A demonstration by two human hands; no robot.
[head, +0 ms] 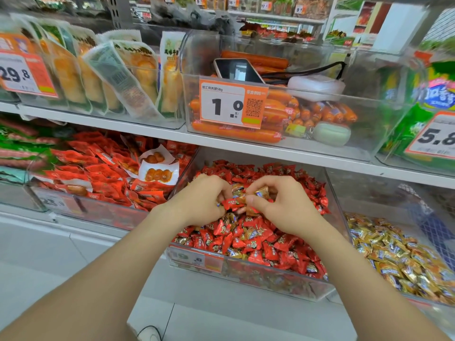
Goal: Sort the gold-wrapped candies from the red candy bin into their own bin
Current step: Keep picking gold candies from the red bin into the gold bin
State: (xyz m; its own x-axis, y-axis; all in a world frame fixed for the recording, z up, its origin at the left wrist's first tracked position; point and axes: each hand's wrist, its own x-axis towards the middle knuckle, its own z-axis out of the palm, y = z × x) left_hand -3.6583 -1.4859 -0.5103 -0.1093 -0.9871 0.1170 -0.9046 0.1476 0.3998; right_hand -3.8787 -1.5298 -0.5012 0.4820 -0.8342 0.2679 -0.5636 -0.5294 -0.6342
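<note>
The right hand's (278,207) grip is closed: thumb and curled fingers pinch a gold-wrapped candy (261,193), lifted just clear of the heap so it can be told apart from its neighbours. Touching that grip on its left side, the left hand (202,200) also curls in, its grip seemingly pinching a red candy (232,202) by one end. This is probably to hold it aside while the gold one is freed, though the fingertips are partly hidden. Directly beneath both grips lies the red candy bin (331,212), still piled with red wrappers and a scattering of gold ones, so the sorting looks far from finished. To the right of the grips, just beyond the bin's clear wall, sits the gold bin (364,193), where sorted gold candies (394,254) lie. It is close enough for a short sideways carry. Above the grips, a shelf (246,146) carries sausages.
</note>
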